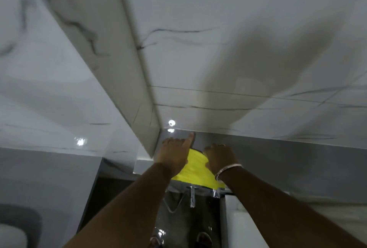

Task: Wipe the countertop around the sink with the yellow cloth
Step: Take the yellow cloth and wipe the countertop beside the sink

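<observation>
Both hands on the yellow cloth (195, 170), up against the grey wall by the corner. Left hand (174, 156) lies flat, fingers released, index pointing up. Right hand (220, 158) fingers curled, grasping the cloth's top edge. I see no counter or sink clearly, so wiping progress: can't tell.

A grey ledge (278, 160) runs below the white marble wall. A yellow cloth (195, 170) lies flat on it, pressed under the left hand (174, 156) and the right hand (220, 157), near the corner.
</observation>
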The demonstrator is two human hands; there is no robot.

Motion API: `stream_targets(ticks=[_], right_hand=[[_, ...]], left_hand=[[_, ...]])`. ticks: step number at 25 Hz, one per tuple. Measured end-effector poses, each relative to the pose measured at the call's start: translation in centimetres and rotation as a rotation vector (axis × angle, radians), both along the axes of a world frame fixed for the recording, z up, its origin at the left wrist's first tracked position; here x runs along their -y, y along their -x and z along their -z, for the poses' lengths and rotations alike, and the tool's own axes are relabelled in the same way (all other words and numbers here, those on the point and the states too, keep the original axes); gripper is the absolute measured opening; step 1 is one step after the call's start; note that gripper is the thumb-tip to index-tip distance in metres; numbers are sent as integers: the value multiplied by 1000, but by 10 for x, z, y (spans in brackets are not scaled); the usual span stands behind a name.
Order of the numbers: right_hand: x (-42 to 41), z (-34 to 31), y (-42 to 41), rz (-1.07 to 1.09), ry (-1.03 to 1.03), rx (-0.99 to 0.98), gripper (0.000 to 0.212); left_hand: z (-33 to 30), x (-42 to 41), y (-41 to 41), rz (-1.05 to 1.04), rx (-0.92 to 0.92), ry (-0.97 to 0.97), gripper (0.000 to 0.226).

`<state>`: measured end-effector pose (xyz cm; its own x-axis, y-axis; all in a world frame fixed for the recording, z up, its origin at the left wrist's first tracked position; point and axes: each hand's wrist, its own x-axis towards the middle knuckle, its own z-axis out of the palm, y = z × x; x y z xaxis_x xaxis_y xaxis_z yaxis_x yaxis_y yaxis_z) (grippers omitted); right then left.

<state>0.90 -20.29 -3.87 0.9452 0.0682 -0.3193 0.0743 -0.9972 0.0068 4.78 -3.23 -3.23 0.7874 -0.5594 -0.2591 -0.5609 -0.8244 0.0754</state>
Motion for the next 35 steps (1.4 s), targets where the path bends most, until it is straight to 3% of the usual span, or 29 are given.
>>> stream_targets(ticks=[3, 6, 9, 14, 17, 23, 30, 35], right_hand=[[-7, -18, 7, -115, -108, -102, 33], [-24, -42, 13, -178, -272, -179, 38], [-59, -76, 12, -276, -385, -145, 22], [-162, -133, 1, -483, -500, -128, 13], [-229, -157, -14, -597, -540, -117, 11], [-372, -153, -44, -696, -538, -129, 38], [-471, -101, -92, -573, -496, -63, 44], [-504, -38, -118, -575, -480, -173, 46]], left_hand=[[-29, -20, 10, 48, -51, -24, 61], [-64, -59, 36, -56, -194, 107, 48], [-92, -115, 61, -175, -199, 233, 28], [-126, -242, 119, -445, -65, 505, 37], [-142, -309, 142, -597, -16, 696, 22], [-121, -434, 141, -878, 84, 993, 17], [-77, -528, 63, -893, 63, 944, 30], [-34, -555, 28, -864, -69, 611, 31]])
